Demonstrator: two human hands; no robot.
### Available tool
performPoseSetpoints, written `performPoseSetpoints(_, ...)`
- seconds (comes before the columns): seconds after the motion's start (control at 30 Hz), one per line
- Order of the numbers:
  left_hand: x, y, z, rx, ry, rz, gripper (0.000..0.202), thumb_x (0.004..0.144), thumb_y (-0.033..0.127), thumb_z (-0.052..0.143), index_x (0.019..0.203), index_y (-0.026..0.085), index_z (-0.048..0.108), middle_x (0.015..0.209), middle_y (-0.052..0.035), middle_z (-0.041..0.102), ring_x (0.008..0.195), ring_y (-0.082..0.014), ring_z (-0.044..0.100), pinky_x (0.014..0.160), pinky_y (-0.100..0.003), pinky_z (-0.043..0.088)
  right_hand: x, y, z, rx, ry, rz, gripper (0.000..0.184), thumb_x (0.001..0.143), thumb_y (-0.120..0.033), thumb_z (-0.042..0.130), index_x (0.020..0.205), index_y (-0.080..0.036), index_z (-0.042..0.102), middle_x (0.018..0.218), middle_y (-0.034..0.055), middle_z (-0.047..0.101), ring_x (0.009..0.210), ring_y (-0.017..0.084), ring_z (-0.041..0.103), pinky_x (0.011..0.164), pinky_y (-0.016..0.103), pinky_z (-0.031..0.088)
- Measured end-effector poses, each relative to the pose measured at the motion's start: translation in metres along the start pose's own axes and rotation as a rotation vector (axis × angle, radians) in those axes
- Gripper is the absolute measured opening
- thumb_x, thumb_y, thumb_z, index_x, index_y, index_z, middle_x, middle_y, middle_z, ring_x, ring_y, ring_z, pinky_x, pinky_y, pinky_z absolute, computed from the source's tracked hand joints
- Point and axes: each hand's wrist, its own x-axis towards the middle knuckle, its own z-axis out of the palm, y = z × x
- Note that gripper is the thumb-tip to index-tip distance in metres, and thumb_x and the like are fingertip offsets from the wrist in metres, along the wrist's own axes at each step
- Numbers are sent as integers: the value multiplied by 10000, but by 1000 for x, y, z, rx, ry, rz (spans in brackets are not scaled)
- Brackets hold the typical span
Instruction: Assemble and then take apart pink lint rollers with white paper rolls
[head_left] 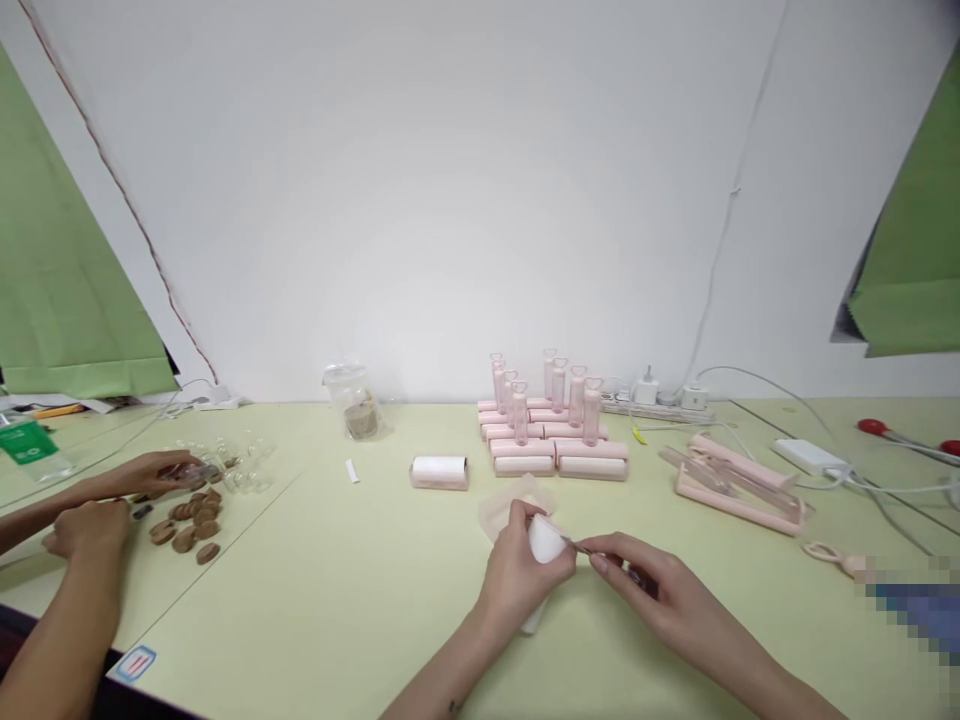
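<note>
My left hand [504,572] is closed around a white roll [546,541] above the table, its pale end turned to the right. A thin, dark pointed tool [577,546] is pinched in my right hand [651,582], its tip at the edge of the roll; its exact kind is too small to make out. Behind my left fingers lies a translucent pinkish sheet [493,508]. Below that hand a piece of white material [532,618] shows, partly hidden. Farther back stands another white roll [439,470] in a clear pinkish sleeve.
Several pink rollers [592,458] with upright handles stand by the wall. An opened pink case [739,490] and a white adapter [811,457] with cables lie right. At left, a co-worker's hands [94,525] are near brown discs [182,540]. A plastic bag [358,405] sits at the back.
</note>
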Motion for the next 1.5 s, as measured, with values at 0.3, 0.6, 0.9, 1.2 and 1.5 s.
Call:
performPoseSetpoints(0.3, 0, 0, 0, 68, -52, 11, 314, 664, 291, 566, 957, 205, 492, 731, -6, 593, 659, -175, 544, 560, -240, 403, -2, -1, 3, -188, -68, 34, 326, 894, -365, 275, 1156, -317, 462, 609, -51, 598, 543, 158, 570, 541, 241, 454)
performPoseSetpoints(0.6, -1, 0, 0, 90, -77, 40, 394, 675, 318, 554, 1053, 211, 523, 890, -53, 624, 814, -225, 568, 679, -296, 443, -1, 8, -1, -131, -155, -22, 393, 897, -334, 253, 1240, -300, 443, 973, 10, 651, 982, 207, 564, 764, 325, 476)
performPoseSetpoints(0.9, -2, 5, -2, 153, -116, 8, 368, 665, 333, 542, 1015, 225, 509, 895, -27, 612, 865, -222, 546, 691, -290, 438, 0, 8, -2, -149, -150, -46, 400, 887, -329, 283, 1260, -306, 425, 991, 10, 651, 910, 204, 596, 730, 301, 484)
performPoseSetpoints(1.2, -1, 3, -2, 320, -115, -13, 390, 644, 324, 520, 1013, 201, 500, 911, -54, 623, 862, -257, 561, 667, -316, 427, -4, 11, 7, -402, -133, -101, 451, 869, -234, 233, 1293, -307, 367, 677, -5, 646, 574, 184, 596, 536, 265, 441)
performPoseSetpoints(1.5, -2, 7, -3, 352, -139, 14, 282, 648, 280, 508, 926, 273, 551, 949, 19, 630, 838, -223, 580, 651, -281, 416, 2, 17, 3, -365, -116, 44, 444, 869, -280, 201, 1245, -291, 438, 694, 12, 648, 620, 205, 593, 565, 295, 430)
